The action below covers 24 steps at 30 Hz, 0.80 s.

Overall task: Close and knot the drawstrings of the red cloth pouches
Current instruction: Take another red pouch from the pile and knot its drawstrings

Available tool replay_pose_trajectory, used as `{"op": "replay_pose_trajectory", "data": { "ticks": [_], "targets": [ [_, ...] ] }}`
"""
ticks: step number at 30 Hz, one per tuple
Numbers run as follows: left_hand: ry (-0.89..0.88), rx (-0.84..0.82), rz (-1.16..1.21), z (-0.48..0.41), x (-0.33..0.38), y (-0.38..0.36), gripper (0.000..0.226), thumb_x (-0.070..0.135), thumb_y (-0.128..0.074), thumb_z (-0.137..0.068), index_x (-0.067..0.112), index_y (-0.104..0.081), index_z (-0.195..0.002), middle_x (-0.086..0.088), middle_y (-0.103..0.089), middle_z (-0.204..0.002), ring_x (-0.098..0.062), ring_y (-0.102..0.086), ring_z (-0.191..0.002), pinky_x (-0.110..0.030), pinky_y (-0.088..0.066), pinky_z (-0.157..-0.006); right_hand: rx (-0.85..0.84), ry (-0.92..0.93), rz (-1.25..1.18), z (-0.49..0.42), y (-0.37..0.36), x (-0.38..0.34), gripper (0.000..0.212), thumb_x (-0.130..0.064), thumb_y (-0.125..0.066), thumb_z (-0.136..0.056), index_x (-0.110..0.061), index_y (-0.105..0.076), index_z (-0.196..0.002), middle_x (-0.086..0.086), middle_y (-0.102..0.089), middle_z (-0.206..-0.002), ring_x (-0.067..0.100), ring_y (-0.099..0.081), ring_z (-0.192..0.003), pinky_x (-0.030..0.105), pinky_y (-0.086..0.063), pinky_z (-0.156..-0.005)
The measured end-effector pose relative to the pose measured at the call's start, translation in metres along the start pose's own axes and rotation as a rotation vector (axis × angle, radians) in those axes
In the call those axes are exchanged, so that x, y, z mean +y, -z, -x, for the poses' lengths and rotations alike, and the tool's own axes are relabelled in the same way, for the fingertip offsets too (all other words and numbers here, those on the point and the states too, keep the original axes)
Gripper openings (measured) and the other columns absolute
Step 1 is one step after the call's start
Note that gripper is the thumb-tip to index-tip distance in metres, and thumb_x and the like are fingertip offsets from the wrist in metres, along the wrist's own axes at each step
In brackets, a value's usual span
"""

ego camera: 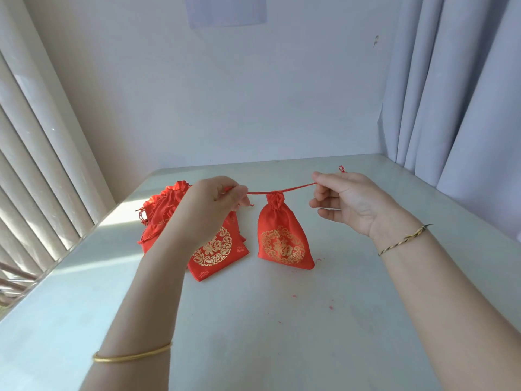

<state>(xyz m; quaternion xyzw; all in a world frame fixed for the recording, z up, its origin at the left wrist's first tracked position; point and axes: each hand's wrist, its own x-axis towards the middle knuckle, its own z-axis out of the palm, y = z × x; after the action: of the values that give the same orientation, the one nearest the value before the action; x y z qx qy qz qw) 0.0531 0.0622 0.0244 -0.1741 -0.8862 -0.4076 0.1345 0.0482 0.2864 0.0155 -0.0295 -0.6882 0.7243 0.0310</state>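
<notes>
The left hand [222, 197] and right hand [346, 201] each pinch one end of the taut drawstring [296, 188], the cinched red pouch [283, 238] upright between them, the pile of pouches [169, 210] at its 9 o'clock.

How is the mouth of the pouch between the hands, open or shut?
Shut: the pouch neck is bunched tight, its string pulled taut between the left hand and right hand. Knotted or not, cannot tell.

Satiny red cloth pouch [284, 238], glossy gold print.
</notes>
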Motion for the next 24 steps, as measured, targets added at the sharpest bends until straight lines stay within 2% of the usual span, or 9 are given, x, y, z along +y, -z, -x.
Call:
{"op": "replay_pose_trajectory", "data": {
  "ticks": [3,7,10,13,17,20,24],
  "targets": [
    [0.031,0.006,0.140,0.002,0.001,0.005,0.035,0.018,-0.046,-0.097,0.019,-0.059,-0.065,0.006,-0.072,-0.080,0.001,-0.061,-0.070,-0.023,-0.046,-0.067,0.072,0.030,0.135,-0.001,-0.001,0.005,0.030,-0.021,-0.062,-0.086,-0.015,-0.053,-0.058,-0.001,-0.055,-0.056,0.011,-0.059,-0.056,0.019,-0.043,-0.052],
    [0.056,0.001,0.644,0.002,0.014,-0.001,0.037,0.016,-0.040,-0.099,0.011,-0.053,-0.064,-0.002,-0.073,-0.096,-0.017,-0.065,-0.095,-0.025,-0.049,-0.075,0.091,0.089,0.373,-0.001,-0.010,0.013,0.030,-0.020,-0.062,-0.086,-0.012,-0.056,-0.058,0.002,-0.057,-0.058,0.011,-0.057,-0.056,0.020,-0.041,-0.052],
    [0.123,-0.060,0.937,0.002,0.023,-0.009,0.034,0.021,-0.040,-0.099,0.012,-0.058,-0.072,-0.004,-0.072,-0.090,-0.016,-0.067,-0.089,-0.024,-0.049,-0.073,0.101,0.107,0.348,0.001,-0.012,0.009,0.030,-0.025,-0.060,-0.088,-0.014,-0.056,-0.060,0.001,-0.058,-0.059,0.010,-0.058,-0.057,0.021,-0.044,-0.053],
    [0.197,-0.105,0.893,0.003,0.022,-0.012,0.021,0.022,-0.050,-0.094,0.012,-0.065,-0.083,0.000,-0.069,-0.077,-0.014,-0.064,-0.078,-0.027,-0.044,-0.074,0.099,0.129,0.151,0.006,-0.011,-0.002,0.029,-0.028,-0.061,-0.088,-0.015,-0.057,-0.062,-0.002,-0.059,-0.056,0.011,-0.059,-0.055,0.020,-0.044,-0.051],
    [0.191,-0.159,0.699,0.005,0.022,-0.013,0.011,0.017,-0.064,-0.085,0.009,-0.070,-0.089,-0.001,-0.065,-0.072,-0.010,-0.059,-0.070,-0.028,-0.041,-0.072,-0.046,0.224,0.051,0.018,-0.022,-0.015,0.028,-0.027,-0.061,-0.088,-0.014,-0.062,-0.064,-0.004,-0.057,-0.055,0.009,-0.053,-0.049,0.019,-0.036,-0.046],
    [0.146,-0.170,0.521,0.006,0.027,-0.013,0.007,0.017,-0.068,-0.083,0.013,-0.071,-0.087,0.000,-0.067,-0.071,-0.010,-0.060,-0.071,-0.032,-0.044,-0.075,-0.105,0.327,0.062,0.026,-0.035,-0.019,0.025,-0.023,-0.061,-0.088,-0.013,-0.065,-0.065,-0.005,-0.060,-0.059,0.008,-0.050,-0.047,0.018,-0.034,-0.044],
    [0.101,-0.130,0.440,0.006,0.032,-0.014,0.009,0.018,-0.068,-0.083,0.010,-0.068,-0.077,0.003,-0.065,-0.062,-0.006,-0.056,-0.059,-0.027,-0.041,-0.065,-0.136,0.355,0.042,0.030,-0.044,-0.019,0.027,-0.026,-0.054,-0.092,-0.012,-0.062,-0.071,-0.007,-0.063,-0.056,0.011,-0.049,-0.044,0.020,-0.035,-0.043]
  ]
}}
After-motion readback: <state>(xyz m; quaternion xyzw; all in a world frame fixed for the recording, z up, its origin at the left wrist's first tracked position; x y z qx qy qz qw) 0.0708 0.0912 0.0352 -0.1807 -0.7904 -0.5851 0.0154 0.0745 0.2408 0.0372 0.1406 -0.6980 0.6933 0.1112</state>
